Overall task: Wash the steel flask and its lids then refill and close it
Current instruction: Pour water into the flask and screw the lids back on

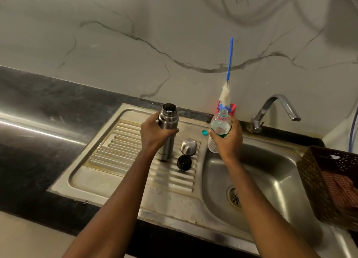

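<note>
The steel flask (168, 122) stands upright and uncapped on the ribbed drainboard (120, 153). My left hand (154, 134) grips it around the upper body. My right hand (228, 139) holds a clear plastic water bottle (219, 125), uncapped and partly filled, above the edge between drainboard and sink basin (271, 172). To the right of the flask the steel outer lid (188, 144) sits dome up on the drainboard, with the black inner stopper (184, 163) just in front of it. The bottle's small blue cap (204, 132) lies behind them.
A blue-handled bottle brush (228, 71) stands in a red holder (233, 108) against the marble wall. The tap (275, 108) curves over the basin's back right. A brown plastic basket (329, 180) with cloth sits at the right. Dark countertop (38, 122) extends left.
</note>
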